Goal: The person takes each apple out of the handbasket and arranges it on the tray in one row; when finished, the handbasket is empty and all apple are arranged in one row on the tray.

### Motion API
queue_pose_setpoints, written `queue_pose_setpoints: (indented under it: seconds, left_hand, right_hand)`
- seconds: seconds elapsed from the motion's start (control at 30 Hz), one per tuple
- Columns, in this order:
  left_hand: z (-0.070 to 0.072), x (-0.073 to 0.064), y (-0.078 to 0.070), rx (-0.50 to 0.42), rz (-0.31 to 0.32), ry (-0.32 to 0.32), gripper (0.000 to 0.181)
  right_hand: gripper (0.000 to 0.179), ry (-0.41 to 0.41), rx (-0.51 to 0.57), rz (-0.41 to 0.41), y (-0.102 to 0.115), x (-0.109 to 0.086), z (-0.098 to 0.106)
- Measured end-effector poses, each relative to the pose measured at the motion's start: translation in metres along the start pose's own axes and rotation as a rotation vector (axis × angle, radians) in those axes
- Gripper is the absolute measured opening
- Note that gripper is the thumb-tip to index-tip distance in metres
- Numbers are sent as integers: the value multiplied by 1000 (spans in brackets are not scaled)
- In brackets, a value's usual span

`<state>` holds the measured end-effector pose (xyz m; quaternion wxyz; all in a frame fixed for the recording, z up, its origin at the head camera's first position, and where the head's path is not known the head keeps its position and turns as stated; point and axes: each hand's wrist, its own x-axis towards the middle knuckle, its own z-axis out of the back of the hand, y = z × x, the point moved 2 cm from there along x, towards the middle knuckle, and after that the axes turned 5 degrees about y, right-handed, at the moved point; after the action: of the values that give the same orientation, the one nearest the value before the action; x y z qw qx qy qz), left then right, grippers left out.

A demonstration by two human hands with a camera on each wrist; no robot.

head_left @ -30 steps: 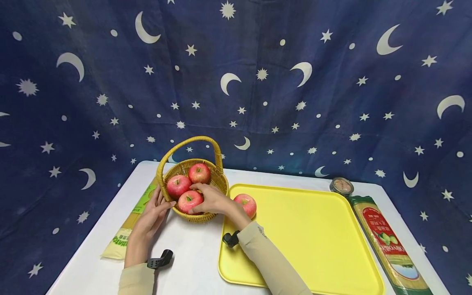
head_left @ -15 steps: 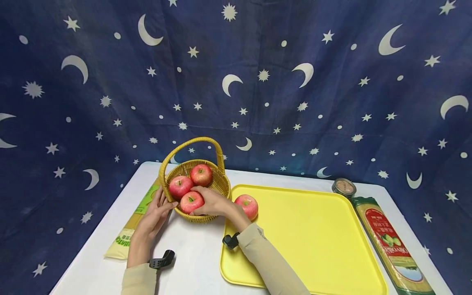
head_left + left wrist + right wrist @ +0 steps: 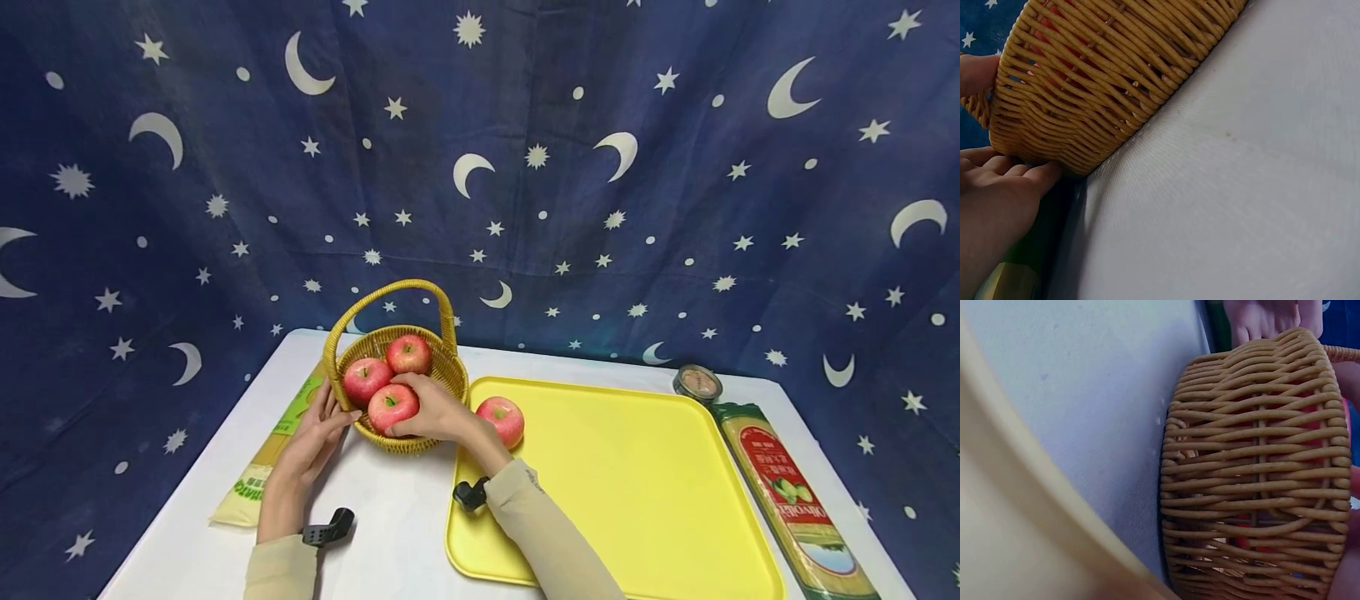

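Three red apples lie in a woven basket [image 3: 447,367] with a tall arched handle. My right hand [image 3: 438,410] reaches over the near right rim and grips the front apple [image 3: 393,406], thumb on the near side and fingers behind it. The other two apples, one at the left [image 3: 366,381] and one at the back [image 3: 408,354], touch no hand. At the basket's left side my left hand [image 3: 309,442] holds the rim, thumb at the top. In the left wrist view its fingers [image 3: 1013,172] lie against the woven wall. The right wrist view mostly shows the basket's outside.
A yellow tray [image 3: 615,492] lies right of the basket, with another apple [image 3: 501,421] in its back left corner. A pasta pack [image 3: 795,500] and a round tin [image 3: 697,382] sit beyond its right side. Left of the basket lies a green-and-yellow packet [image 3: 258,475].
The front apple has shifted slightly up and right within the basket, in my right hand's grip. My left hand keeps its place at the basket. The head view has shifted a little.
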<state>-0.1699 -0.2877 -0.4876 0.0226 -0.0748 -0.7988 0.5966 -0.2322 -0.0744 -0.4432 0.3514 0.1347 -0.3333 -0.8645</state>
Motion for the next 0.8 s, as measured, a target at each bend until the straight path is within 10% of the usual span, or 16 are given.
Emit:
queue_pose_setpoints:
  seconds: [0.8]
  left_hand:
    - [-3, 1, -2, 20, 32, -10, 102]
  right_hand:
    - [73, -158, 216, 67, -1, -83, 58]
